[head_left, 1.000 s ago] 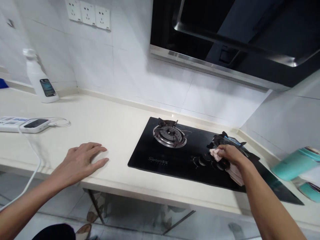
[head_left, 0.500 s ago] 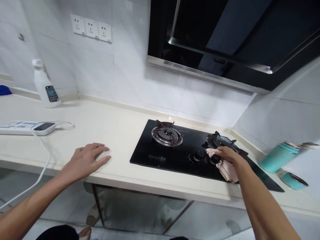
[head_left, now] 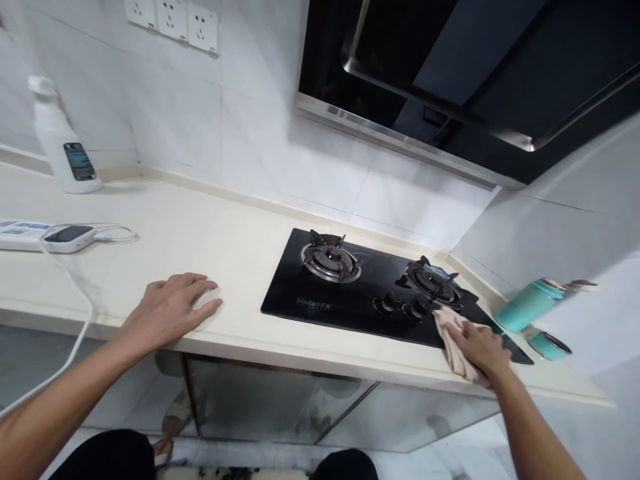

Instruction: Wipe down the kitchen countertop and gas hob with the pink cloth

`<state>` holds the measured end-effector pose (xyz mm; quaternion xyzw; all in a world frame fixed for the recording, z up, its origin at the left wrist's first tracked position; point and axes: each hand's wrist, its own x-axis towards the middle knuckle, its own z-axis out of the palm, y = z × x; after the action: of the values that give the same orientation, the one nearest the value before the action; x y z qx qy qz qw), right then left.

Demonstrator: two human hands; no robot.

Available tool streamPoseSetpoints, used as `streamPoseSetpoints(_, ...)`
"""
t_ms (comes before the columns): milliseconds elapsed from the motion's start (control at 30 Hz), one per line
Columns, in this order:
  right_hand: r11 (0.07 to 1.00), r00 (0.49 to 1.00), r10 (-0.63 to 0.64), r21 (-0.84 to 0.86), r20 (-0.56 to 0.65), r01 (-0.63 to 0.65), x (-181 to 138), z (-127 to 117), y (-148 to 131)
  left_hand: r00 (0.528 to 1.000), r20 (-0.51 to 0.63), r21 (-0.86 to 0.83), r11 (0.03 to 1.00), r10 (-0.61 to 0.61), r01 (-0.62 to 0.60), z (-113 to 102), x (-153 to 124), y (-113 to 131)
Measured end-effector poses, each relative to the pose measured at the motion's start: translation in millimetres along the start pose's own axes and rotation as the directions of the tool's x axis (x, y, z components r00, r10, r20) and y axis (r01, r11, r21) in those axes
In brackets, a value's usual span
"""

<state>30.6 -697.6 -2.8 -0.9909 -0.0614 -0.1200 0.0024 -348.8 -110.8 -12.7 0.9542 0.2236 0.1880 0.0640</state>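
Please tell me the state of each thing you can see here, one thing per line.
Left hand: flat on the counter, open.
Right hand: pressing a cloth at the hob's front right corner.
Hob: no flame visible.
Spray bottle: upright.
Teal flask: lying tilted, lid off beside it.

Bright even light, soft shadows, glare on hood (head_left: pixel 450 127), wide-angle bending, right edge blurred.

Cloth (head_left: pixel 453 337) partly hidden under right hand (head_left: pixel 481 348) (power strip (head_left: pixel 17 235) cropped).
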Motion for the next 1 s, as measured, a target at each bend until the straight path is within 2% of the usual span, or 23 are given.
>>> streamPoseSetpoints(67,0.998,0.999,-0.051,-0.044,-0.004,0.051,-18,0,-34,1.0,-0.006,-0.007,1.0,0.005,-0.005,-1,-1,1)
streamPoseSetpoints(167,0.978,0.975,-0.211,-0.026,-0.077,0.209,-60,-4,-79,1.0,-0.008,-0.015,1.0,0.006,-0.006,-1,-2,2)
streamPoseSetpoints(267,0.909,0.926,-0.358,0.185,-0.116,0.375,-98,-11,-107,1.0,-0.004,-0.016,1.0,0.015,-0.015,-1,-2,2)
streamPoseSetpoints(333,0.832,0.918,-0.385,0.396,-0.093,0.389,-105,-17,-117,1.0,-0.012,-0.019,1.0,0.021,-0.022,1,-3,2)
streamPoseSetpoints(433,0.705,0.96,-0.246,0.655,-0.131,0.27,-78,-35,-122,0.999,-0.046,-0.033,0.999,0.025,-0.027,3,-3,1)
streamPoseSetpoints(533,0.628,0.974,-0.085,0.748,-0.209,0.216,-22,-57,-124,0.998,-0.055,-0.043,0.999,0.022,-0.024,3,-3,2)
streamPoseSetpoints(633,0.68,0.981,-0.095,0.709,-0.169,0.188,28,-68,-133,0.999,-0.042,-0.055,0.998,0.014,-0.016,-1,-4,5)
streamPoseSetpoints(733,0.782,0.987,-0.12,0.602,-0.109,0.162,52,-61,-149,0.999,-0.052,-0.067,0.998,0.001,-0.005,-3,-4,7)
streamPoseSetpoints(867,0.868,0.982,-0.16,0.46,-0.097,0.186,53,-43,-163,0.998,-0.065,-0.075,0.997,-0.004,-0.001,-3,-4,6)
streamPoseSetpoints(1000,0.904,0.964,-0.267,0.342,-0.015,0.255,35,-27,-155,0.999,-0.047,-0.069,0.998,-0.004,0.001,-4,-4,6)
